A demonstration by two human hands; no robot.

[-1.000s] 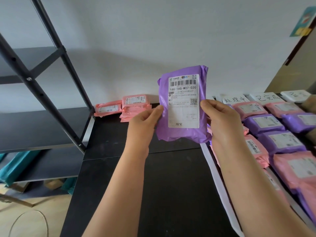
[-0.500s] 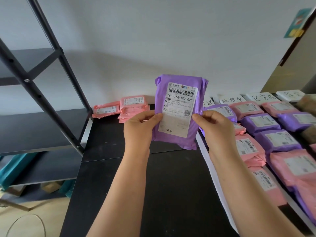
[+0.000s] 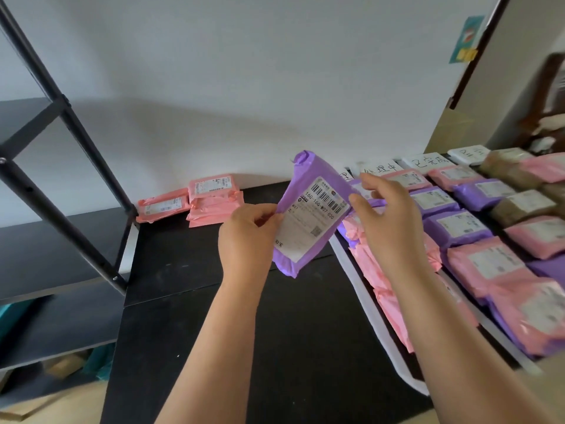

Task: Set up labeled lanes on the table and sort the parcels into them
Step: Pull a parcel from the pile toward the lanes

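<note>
A purple parcel with a white shipping label hangs tilted above the black table. My left hand pinches its left edge. My right hand holds its right edge near the top. To the right, pink and purple parcels lie in rows divided by white strips. Handwritten white lane labels sit at the far end of those rows.
A small pile of pink parcels lies at the table's far left by the wall. A black metal shelving rack stands left of the table. Brown parcels lie at the far right.
The purple parcel has tilted clockwise and sunk lower and rightward. My right hand shifted up along its right edge. The view swung right, showing more of the sorted rows.
</note>
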